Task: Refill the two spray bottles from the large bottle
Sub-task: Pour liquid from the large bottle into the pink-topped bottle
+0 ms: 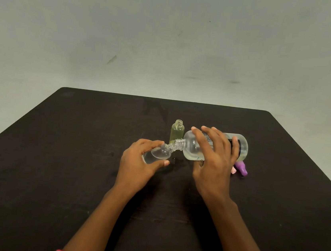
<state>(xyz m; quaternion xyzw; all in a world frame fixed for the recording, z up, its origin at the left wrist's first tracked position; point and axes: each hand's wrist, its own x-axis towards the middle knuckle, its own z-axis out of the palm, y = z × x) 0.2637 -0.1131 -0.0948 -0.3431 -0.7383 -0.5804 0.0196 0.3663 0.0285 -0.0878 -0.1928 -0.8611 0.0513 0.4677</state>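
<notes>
Fingers of my right hand [214, 158] are wrapping over the top of the large bottle [218, 147], thumb underneath, closed firmly around its middle. I am holding it tipped nearly onto its side above the table [73, 155], with its threaded mouth pointing left and slightly down. Clear liquid is pooling along its lower wall, and a dark label is showing past my fingers toward the base.

My left hand [137, 163] is curling around a small clear spray bottle [158, 153], thumb across the near side and fingers behind, gripping its lower body. I am keeping this bottle tilted, its open neck angled up to the right and meeting the mouth of the large bottle. A little clear liquid is sitting in its bottom.

Just behind the two necks, the second spray bottle [177, 132] is standing upright and uncapped on the table, holding pale yellowish liquid nearly to its shoulder.

A purple spray cap [242, 168] and a pink cap [233, 170] are lying beside each other on the table, just right of my right hand.
</notes>
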